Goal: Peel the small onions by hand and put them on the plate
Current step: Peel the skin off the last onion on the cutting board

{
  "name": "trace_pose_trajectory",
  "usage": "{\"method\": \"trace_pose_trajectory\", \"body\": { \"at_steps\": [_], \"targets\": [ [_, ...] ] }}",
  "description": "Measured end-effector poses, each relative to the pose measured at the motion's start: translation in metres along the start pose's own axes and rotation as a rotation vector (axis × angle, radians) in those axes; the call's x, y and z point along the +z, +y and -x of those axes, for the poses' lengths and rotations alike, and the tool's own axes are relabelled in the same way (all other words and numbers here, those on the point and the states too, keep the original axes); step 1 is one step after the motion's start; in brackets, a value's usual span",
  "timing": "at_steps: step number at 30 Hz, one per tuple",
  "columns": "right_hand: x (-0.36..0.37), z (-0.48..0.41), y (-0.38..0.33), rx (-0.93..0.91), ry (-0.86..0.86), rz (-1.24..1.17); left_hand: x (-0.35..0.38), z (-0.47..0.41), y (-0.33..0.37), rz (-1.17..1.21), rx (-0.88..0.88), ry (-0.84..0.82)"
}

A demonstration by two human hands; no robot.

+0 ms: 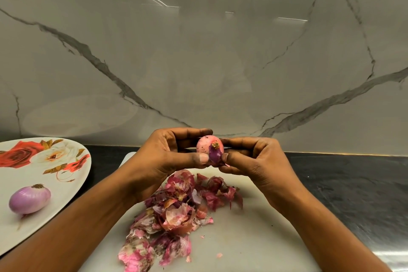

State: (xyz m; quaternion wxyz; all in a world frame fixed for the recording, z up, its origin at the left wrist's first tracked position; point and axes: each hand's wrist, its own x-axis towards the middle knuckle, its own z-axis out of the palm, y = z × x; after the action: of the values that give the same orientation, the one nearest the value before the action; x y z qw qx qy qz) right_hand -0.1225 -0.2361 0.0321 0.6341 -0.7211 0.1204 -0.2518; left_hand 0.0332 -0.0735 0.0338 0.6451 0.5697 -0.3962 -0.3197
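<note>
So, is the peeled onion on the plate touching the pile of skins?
Apart. Head view: the peeled onion lies on the plate, the pile of skins on the white board.

both hands pinch a half-peeled onion (pixel 209 149) above the peel pile (pixel 176 212).

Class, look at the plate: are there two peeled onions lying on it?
No, only one peeled onion lies on the plate.

glossy marble wall (pixel 198 62), papery onion skins (pixel 174 212), smooth matt board (pixel 242 238), glossy plate (pixel 66 183).
</note>
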Motion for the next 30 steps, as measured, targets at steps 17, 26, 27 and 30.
{"method": "trace_pose_trajectory", "body": {
  "at_steps": [17,26,27,30],
  "targets": [
    [0.0001,-0.0018,0.0021,0.023,0.067,0.088,0.0015,-0.0005,0.0004,-0.161,0.07,0.138],
    [0.0,-0.0014,0.0033,0.008,0.063,0.16,0.0033,0.0001,-0.0014,-0.2,0.087,0.121],
    [0.0001,-0.0016,0.0029,0.0,0.066,0.165,0.003,0.0002,-0.0017,-0.184,0.08,0.11],
    [0.0003,-0.0021,0.0022,-0.003,0.076,0.17,0.0017,-0.0004,-0.0012,-0.106,0.057,0.085]
  ]
}}
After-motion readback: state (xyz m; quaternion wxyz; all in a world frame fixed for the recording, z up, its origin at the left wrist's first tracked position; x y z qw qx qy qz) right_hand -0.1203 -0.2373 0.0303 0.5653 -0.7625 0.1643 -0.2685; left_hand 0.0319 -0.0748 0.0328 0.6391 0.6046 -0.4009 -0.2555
